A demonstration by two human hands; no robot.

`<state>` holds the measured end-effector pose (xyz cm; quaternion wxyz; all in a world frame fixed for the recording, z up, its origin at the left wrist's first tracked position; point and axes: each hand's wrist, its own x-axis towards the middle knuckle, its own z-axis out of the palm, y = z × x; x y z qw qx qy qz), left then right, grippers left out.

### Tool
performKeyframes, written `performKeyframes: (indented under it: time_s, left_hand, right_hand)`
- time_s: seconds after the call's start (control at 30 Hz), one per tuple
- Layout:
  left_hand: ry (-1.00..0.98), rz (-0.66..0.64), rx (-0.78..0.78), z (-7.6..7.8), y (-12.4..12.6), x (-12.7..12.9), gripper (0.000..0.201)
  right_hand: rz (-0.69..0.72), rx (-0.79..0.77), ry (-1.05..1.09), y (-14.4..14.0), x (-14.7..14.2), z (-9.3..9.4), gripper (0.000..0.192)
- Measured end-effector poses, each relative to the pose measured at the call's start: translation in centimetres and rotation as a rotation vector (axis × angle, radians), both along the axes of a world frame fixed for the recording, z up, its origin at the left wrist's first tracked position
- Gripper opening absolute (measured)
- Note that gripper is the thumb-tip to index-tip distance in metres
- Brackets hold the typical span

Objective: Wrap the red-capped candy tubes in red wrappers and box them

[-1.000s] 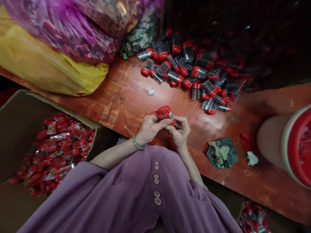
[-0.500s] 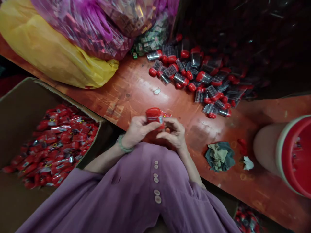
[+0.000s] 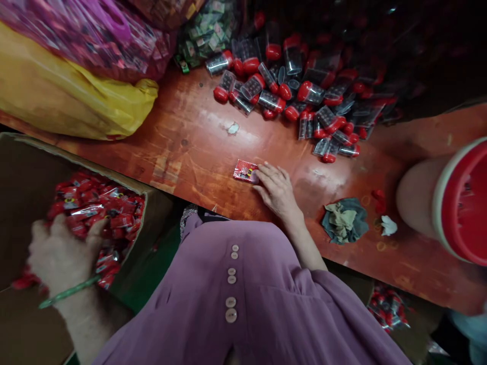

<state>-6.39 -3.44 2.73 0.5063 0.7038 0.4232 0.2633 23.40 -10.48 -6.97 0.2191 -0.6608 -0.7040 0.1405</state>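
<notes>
My left hand (image 3: 63, 256), blurred and wearing a green bangle, is over the cardboard box (image 3: 146, 213) at the left. Its fingers are spread above a heap of red wrapped pieces (image 3: 124, 220), and I see nothing held in it. On the tabletop, my right hand (image 3: 277, 190) lies with its fingers stretched out. Its fingertips touch the right end of a small flat red printed packet (image 3: 243, 170), which rests on the wood.
Clear tubes with red caps (image 3: 272, 101) lie piled at the back. A yellow bag (image 3: 114, 114) and purple bags (image 3: 129, 56) fill the back left. Toward the right are a crumpled cloth (image 3: 344, 220) and a red-topped bucket (image 3: 422, 197) on the wooden table (image 3: 190, 167).
Both hands were together holding a red item in front of me. My left hand has moved left over the box, the red item is out of both hands, and my right hand has lowered to the packet.
</notes>
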Motion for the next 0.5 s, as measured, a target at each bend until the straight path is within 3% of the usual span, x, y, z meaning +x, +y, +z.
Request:
performKeyframes:
  time_s: [0.1, 0.33, 0.5]
  left_hand:
    - [0.068, -0.114, 0.156, -2.3, 0.3, 4.3, 0.036]
    - [0.195, -0.444, 0.616, -9.7, 3.2, 10.4, 0.033]
    - [0.248, -0.558, 0.725, -11.8, 3.5, 12.5, 0.043]
  right_hand:
    - [0.012, -0.016, -0.074, 0.1, -0.4, -1.0, 0.027]
    - [0.024, 0.039, -0.124, 0.1, -0.9, -2.1, 0.03]
    - [0.016, 0.013, -0.086, 0.1, -0.9, -1.0, 0.026]
